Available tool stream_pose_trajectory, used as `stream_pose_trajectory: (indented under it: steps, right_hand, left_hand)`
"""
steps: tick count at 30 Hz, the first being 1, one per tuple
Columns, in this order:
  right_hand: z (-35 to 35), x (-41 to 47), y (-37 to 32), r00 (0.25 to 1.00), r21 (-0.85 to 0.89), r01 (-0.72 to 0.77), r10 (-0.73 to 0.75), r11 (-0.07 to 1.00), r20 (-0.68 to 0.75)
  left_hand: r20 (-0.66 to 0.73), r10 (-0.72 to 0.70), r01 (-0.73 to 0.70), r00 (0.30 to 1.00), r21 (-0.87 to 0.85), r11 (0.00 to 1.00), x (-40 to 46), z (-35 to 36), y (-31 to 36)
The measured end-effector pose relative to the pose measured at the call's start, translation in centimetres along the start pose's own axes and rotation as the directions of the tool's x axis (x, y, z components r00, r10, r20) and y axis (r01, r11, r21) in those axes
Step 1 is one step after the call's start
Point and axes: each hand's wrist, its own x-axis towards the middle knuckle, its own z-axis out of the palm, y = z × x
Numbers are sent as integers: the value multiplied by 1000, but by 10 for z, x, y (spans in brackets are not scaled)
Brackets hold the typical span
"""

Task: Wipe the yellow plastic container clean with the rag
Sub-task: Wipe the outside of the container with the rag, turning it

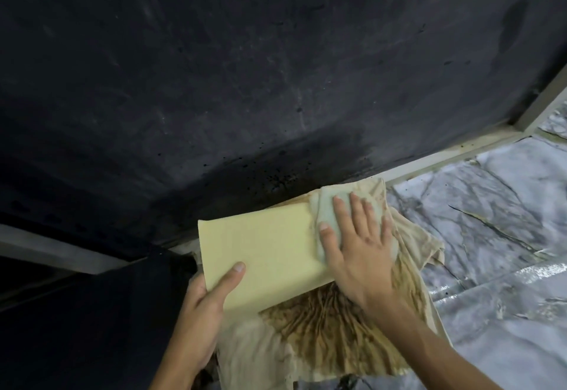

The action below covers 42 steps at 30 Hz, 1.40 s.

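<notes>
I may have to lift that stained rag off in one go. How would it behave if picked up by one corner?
Probably floppy: the rag lies in folds and creases under the yellow container and bunches beneath the right hand. It would likely sag and trail, since it spreads wide. The brown stains suggest it may be damp, so perhaps slightly heavier and clingy.

A broad dark wall [245, 67], scuffed and speckled with black spots near its base, meets a pale trim strip [445, 156], beside which lies a grey marbled floor [491, 205] with shiny crinkled patches.
</notes>
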Motion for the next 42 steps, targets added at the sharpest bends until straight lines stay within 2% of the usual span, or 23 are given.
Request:
stream_pose_trajectory:
  steps: [4,6,9,13,16,18,20,22,24,28,31,33,35,36,38,40,42]
  right_hand:
    - [9,-19,-61,957,-3,274,-273,962,97]
    - [14,-15,-81,912,5,403,-402,915,81]
    - [13,-3,-72,883,14,463,-462,886,78]
    - [4,5,-26,945,-65,328,-328,942,13]
    - [-6,20,8,981,-103,194,-192,976,26]
    - [-14,31,26,987,-47,158,-156,986,47]
    - [-20,38,37,986,107,156,-162,982,47]
    - [-20,44,47,983,285,182,-184,941,-22]
    - [-19,45,57,982,382,188,-166,905,-90]
    - [-26,40,80,990,415,37,23,909,-140]
    - [-43,26,99,990,369,5,47,929,-131]
    - [-55,12,108,990,337,30,17,941,-138]
    - [-62,2,115,992,293,61,-26,954,-122]
    - [-66,-4,117,993,268,72,-44,961,-111]
    - [-76,-15,113,989,244,122,-97,962,-112]
    - [-90,-26,101,987,267,140,-113,954,-112]
    - [-103,-34,89,982,296,158,-120,942,-144]
  left_hand:
    - [58,7,-10,998,50,999,3,2,0]
    - [88,14,-21,996,81,996,1,3,3]
    - [100,15,-23,995,83,996,-1,1,3]
    - [74,5,-11,997,78,997,-7,2,4]
    - [57,-7,3,998,79,997,-9,0,3]
    - [52,-21,17,998,84,996,-10,1,2]
    - [58,-33,28,998,87,996,-11,3,4]
    - [78,-30,21,996,111,994,-13,4,8]
    - [114,-24,6,993,158,987,-16,5,13]
    - [169,-4,-38,986,247,968,-21,5,27]
    - [230,38,-126,972,380,916,-28,2,48]
    - [315,51,-219,948,524,823,-34,1,68]
    - [411,44,-338,911,679,652,-38,4,86]
    - [444,21,-385,896,751,536,-41,10,94]
    - [494,-36,-473,869,849,237,-45,21,104]
    - [525,-92,-530,846,847,-34,-47,27,102]
    - [553,-118,-565,825,811,-149,-44,26,93]
